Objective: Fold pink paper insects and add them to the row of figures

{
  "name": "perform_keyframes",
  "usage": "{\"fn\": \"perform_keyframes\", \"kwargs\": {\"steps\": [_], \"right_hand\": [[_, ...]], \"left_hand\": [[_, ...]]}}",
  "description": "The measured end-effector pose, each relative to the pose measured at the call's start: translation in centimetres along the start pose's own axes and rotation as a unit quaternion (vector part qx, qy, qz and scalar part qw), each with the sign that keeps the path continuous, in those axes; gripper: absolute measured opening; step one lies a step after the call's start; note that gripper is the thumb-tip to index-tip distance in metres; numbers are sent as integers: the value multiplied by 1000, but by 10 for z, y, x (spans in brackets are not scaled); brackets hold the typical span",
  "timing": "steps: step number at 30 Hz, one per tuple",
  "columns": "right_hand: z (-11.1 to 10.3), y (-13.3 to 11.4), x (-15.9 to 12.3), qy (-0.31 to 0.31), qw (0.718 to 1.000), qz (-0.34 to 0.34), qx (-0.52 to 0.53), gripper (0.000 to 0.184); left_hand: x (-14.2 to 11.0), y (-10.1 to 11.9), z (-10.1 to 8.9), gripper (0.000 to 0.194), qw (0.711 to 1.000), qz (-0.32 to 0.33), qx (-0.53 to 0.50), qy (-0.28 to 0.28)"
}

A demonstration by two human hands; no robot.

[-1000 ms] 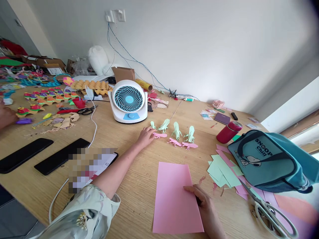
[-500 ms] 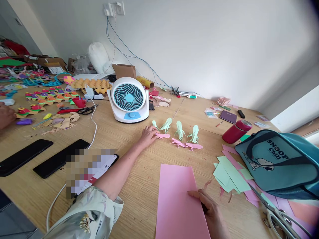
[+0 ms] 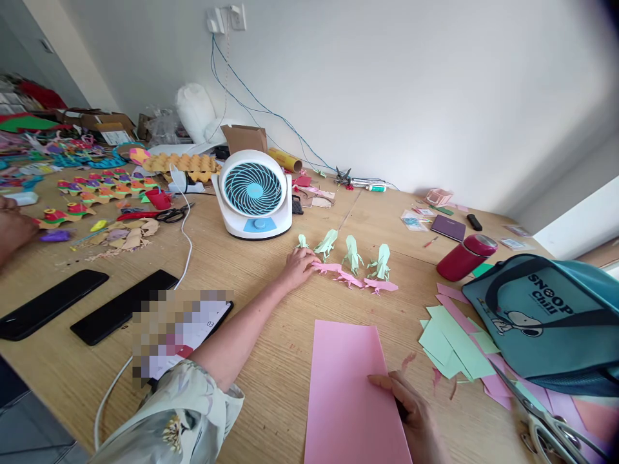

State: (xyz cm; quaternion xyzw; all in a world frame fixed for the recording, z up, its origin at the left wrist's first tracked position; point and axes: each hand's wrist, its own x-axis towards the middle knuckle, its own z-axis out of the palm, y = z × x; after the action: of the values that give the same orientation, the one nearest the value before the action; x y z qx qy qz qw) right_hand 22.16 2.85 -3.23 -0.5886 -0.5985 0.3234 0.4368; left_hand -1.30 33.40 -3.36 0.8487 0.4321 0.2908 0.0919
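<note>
My left hand (image 3: 298, 267) reaches to the middle of the table, fingers closed on the left end of a pink folded-paper figure (image 3: 327, 267). Two more pink paper figures, one of them (image 3: 381, 285) at the right end, line up beside it. Behind this row stand several light green folded-paper figures (image 3: 352, 252), the smallest partly behind my fingers. Closer to me, my right hand (image 3: 409, 407) grips the right edge of a pink paper sheet (image 3: 345, 386), thumb or finger on top and the others hidden beneath.
A white fan (image 3: 254, 193) stands behind left. Phones (image 3: 53, 301) and a white cable (image 3: 187, 245) lie at left, near another person's hand (image 3: 14, 229). At right are a red bottle (image 3: 465, 256), green paper pieces (image 3: 452, 338), scissors (image 3: 541, 412) and a teal bag (image 3: 556, 322).
The pink figure at my left hand has shifted slightly toward the other pink ones and now sits nearly against its neighbour. My right hand keeps its hold on the sheet. The view shifts slightly.
</note>
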Motion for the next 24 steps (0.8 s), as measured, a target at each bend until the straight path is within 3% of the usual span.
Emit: {"fn": "perform_keyframes", "kwargs": {"steps": [4, 15, 21, 24], "right_hand": [[5, 1, -2, 29, 1000, 2, 4, 22], [1, -1, 1, -6, 1000, 4, 5, 15], [2, 0, 0, 1, 1000, 9, 21, 16], [1, -1, 0, 0, 1000, 9, 19, 16]], "left_hand": [[0, 2, 0, 20, 1000, 0, 4, -7], [2, 11, 4, 17, 1000, -3, 4, 4], [-2, 17, -6, 32, 998, -24, -24, 50], [-8, 32, -14, 28, 995, -33, -50, 75]]}}
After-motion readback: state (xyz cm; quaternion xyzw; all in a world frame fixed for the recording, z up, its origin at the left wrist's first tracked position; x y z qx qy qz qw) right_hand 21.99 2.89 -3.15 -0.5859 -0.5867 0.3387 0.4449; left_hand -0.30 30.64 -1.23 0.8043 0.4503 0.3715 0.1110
